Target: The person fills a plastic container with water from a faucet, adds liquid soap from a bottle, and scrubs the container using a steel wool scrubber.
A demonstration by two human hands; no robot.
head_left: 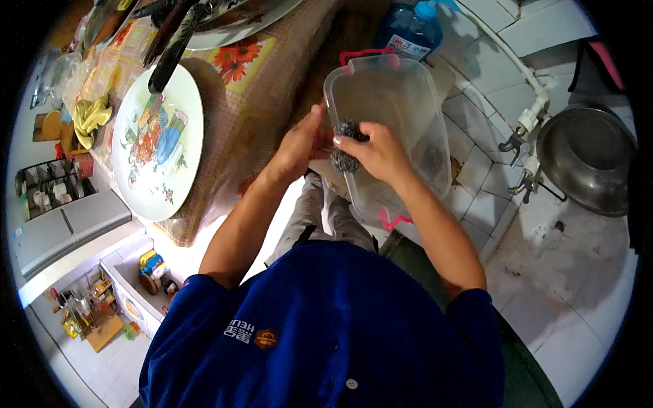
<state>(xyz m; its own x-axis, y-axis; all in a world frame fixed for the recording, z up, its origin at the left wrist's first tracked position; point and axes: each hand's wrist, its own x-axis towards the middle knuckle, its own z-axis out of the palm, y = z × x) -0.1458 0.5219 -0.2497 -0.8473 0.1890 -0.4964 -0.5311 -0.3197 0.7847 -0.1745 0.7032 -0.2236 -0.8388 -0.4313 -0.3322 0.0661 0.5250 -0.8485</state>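
Observation:
A clear plastic storage box with pink-red handles is in front of me, its open side facing up. My right hand grips a grey steel wool scrubber and presses it against the box's left rim. On the outer left side of the box, my left hand holds the wall near that same rim. Its fingertips are partly hidden by the box edge and the scrubber.
At left, a patterned oval plate lies on a cloth-covered table, under a dark handle. A yellow cloth is beyond it. A blue soap bottle stands behind the box. Taps and a metal basin are at right.

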